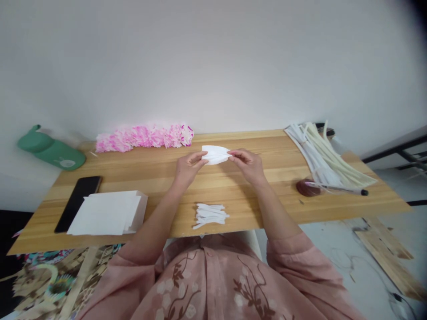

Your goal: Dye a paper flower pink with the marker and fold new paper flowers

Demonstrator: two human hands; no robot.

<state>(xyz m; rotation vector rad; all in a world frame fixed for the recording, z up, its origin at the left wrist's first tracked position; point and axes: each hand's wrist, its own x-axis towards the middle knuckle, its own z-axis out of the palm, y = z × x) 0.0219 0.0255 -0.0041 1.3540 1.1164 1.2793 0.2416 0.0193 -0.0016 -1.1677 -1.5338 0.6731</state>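
Between my two hands is a small sheet of white paper (216, 154), held above the middle of the table. My left hand (189, 166) grips its left edge between thumb and fingers, and that side is spread wide. On the right, my right hand (247, 163) pinches the paper where it gathers into a narrow end. Closer to me, a small pile of folded white paper strips (211, 214) lies near the table's front edge. A stack of white paper sheets (103, 213) rests at the left, partly on a black phone (78, 200).
A green bottle (53, 149) leans at the far left. Pink-and-white paper flowers (145, 137) line the wall. Bundles of white and cream strips (328, 158) lie at the right, beside a dark red round object (308, 187) and a black pen (347, 190). The wooden table (240, 200) is narrow.
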